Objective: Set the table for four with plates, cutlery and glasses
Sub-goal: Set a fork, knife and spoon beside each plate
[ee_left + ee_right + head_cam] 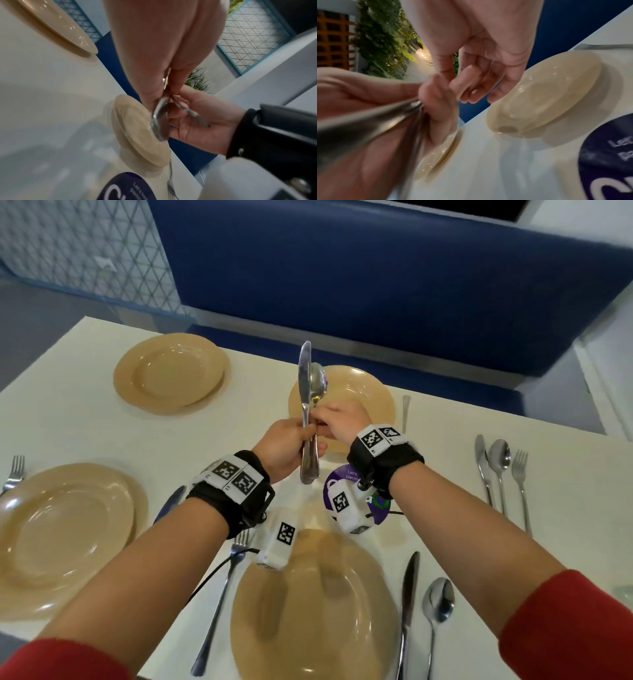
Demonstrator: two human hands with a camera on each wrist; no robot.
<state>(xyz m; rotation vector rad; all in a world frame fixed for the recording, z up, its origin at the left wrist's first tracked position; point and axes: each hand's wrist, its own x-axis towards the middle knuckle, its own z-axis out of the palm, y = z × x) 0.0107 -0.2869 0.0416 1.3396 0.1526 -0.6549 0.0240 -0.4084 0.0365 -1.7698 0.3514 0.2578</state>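
My left hand (pixel 308 438) grips a knife (pixel 303 378) and a spoon (pixel 318 385) by their handles, both upright above the table's middle. My right hand (pixel 320 421) reaches in from the right, and its thumb and fingertips pinch the spoon's stem just above the left fist. In the left wrist view the spoon bowl (pixel 159 125) hangs below the left fingers (pixel 154 81) in front of the right palm (pixel 202 121). Four beige plates lie on the white table: far left (pixel 171 373), far right (pixel 370 395), near left (pixel 61 535) and near centre (pixel 308 611).
A fork (pixel 222 604), knife (pixel 409 594) and spoon (pixel 438 604) flank the near plate. Another knife, spoon and fork set (pixel 500 470) lies at the right edge. A fork (pixel 13 474) lies far left, a handle (pixel 406 409) beside the far right plate. Purple round sticker (pixel 346 474); blue bench (pixel 376 285) behind.
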